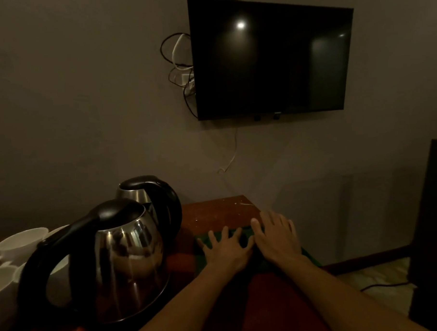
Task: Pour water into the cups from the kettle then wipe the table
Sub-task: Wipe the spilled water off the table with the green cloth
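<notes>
A steel kettle [121, 259] with a black handle and lid stands on its base at the near left of the brown table [222, 212]. Behind it is a second, similar kettle [148, 193]. Several white cups [20, 242] sit at the far left edge. A dark green cloth [216, 236] lies flat on the table to the right of the kettles. My left hand [227, 248] and my right hand [278, 235] both press flat on the cloth with fingers spread, side by side.
A dark wall-mounted TV [270, 60] hangs above, with loose cables [180, 67] at its left. The table's right edge runs just past my right hand. A tall dark cabinet [433, 231] stands at the far right, over pale floor [382, 280].
</notes>
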A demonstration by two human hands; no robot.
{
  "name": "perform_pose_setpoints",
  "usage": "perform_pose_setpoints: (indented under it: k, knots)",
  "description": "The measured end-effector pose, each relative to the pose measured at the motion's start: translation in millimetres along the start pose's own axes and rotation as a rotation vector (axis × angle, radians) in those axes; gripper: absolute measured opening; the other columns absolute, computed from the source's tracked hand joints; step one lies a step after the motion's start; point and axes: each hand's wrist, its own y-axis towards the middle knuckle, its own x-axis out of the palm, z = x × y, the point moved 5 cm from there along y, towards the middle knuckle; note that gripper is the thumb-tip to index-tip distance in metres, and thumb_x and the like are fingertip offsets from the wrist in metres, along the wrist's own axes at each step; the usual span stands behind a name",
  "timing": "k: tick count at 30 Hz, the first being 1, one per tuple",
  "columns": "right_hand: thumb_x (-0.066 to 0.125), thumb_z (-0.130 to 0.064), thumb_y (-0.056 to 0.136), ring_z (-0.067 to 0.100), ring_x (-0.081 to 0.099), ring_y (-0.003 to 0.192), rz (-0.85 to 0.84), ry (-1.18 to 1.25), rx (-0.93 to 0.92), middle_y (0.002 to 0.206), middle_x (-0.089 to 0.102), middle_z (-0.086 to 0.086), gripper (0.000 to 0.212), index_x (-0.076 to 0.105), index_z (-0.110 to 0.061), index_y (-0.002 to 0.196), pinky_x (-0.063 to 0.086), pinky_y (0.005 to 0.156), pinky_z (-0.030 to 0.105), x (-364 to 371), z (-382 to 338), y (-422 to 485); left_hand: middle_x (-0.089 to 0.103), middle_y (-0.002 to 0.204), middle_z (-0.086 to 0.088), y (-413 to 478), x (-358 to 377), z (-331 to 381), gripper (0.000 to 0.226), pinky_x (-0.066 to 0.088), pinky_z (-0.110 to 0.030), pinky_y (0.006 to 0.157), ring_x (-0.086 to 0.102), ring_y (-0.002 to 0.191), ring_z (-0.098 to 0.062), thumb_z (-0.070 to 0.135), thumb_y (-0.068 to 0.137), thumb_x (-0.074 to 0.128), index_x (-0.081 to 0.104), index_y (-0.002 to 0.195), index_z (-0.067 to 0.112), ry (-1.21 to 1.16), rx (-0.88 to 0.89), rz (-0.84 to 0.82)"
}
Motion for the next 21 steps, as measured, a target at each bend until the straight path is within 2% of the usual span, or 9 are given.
perform_pose_setpoints:
  k: [3, 8, 11, 14, 16, 18, 21]
  knots:
    - [0.015, -0.057, 0.102, 0.026, 0.007, 0.153, -0.102, -0.077, 0.010, 0.166, 0.015, 0.007, 0.066, 0.023, -0.022, 0.157, 0.001, 0.124, 0.048, 8.3, 4.1, 4.1, 0.001, 0.170, -0.001, 8.1, 9.5, -6.6, 0.070, -0.015, -0.063, 0.117, -0.010, 0.154, -0.037, 0.071, 0.097, 0.017, 0.017, 0.159, 0.039, 0.072, 0.033, 0.016]
    - [0.015, -0.061, 0.100, 0.026, 0.004, 0.154, -0.217, -0.104, 0.070, 0.167, 0.007, 0.007, 0.071, 0.016, -0.021, 0.159, 0.001, 0.124, 0.049, 23.2, 4.1, 8.3, 0.000, 0.170, 0.000, 12.2, 12.0, -8.5, 0.068, -0.009, -0.051, 0.123, -0.008, 0.155, -0.027, 0.065, 0.099, 0.017, 0.014, 0.160, 0.035, 0.055, 0.077, 0.014]
    - [0.023, -0.061, 0.099, 0.029, 0.004, 0.153, -0.161, -0.161, 0.075, 0.167, 0.001, 0.010, 0.078, 0.006, -0.015, 0.160, 0.005, 0.124, 0.048, 21.2, 6.5, 6.6, -0.004, 0.170, 0.001, 10.1, 12.4, -11.4, 0.070, -0.011, -0.053, 0.122, -0.011, 0.155, -0.027, 0.067, 0.098, 0.015, 0.009, 0.160, 0.037, 0.075, 0.052, -0.018]
    - [0.028, -0.065, 0.096, 0.030, 0.012, 0.152, -0.136, -0.194, 0.083, 0.165, 0.012, 0.013, 0.083, 0.013, -0.011, 0.158, 0.011, 0.123, 0.047, 19.8, 6.9, 1.1, -0.007, 0.169, 0.002, 6.8, 12.0, -14.0, 0.070, -0.012, -0.056, 0.122, -0.013, 0.155, -0.026, 0.067, 0.097, 0.013, 0.004, 0.160, 0.038, 0.090, 0.033, -0.035]
    - [0.023, -0.069, 0.095, 0.030, 0.009, 0.153, -0.209, -0.203, 0.097, 0.166, 0.009, 0.014, 0.087, 0.013, -0.010, 0.158, 0.007, 0.124, 0.047, 23.5, 6.2, -2.5, -0.008, 0.169, 0.002, 3.5, 12.1, -17.2, 0.070, -0.012, -0.057, 0.121, -0.014, 0.154, -0.027, 0.067, 0.097, 0.012, 0.002, 0.160, 0.038, 0.092, 0.024, -0.043]
    - [0.017, -0.071, 0.094, 0.030, -0.001, 0.154, -0.280, -0.228, 0.097, 0.167, -0.002, 0.014, 0.091, 0.004, -0.010, 0.159, 0.000, 0.124, 0.047, 29.3, 3.3, -5.6, -0.009, 0.169, 0.002, -1.4, 11.3, -21.7, 0.070, -0.013, -0.057, 0.121, -0.014, 0.154, -0.026, 0.067, 0.097, 0.010, 0.001, 0.160, 0.038, 0.098, 0.009, -0.034]
    - [0.011, -0.072, 0.094, 0.028, -0.010, 0.154, -0.325, -0.235, 0.075, 0.166, -0.011, 0.013, 0.091, -0.002, -0.010, 0.159, -0.006, 0.124, 0.047, 37.6, -4.4, -9.5, -0.010, 0.169, 0.003, -8.9, 9.8, -30.1, 0.070, -0.012, -0.058, 0.121, -0.015, 0.154, -0.027, 0.066, 0.097, 0.010, 0.001, 0.160, 0.037, 0.106, -0.020, -0.012]
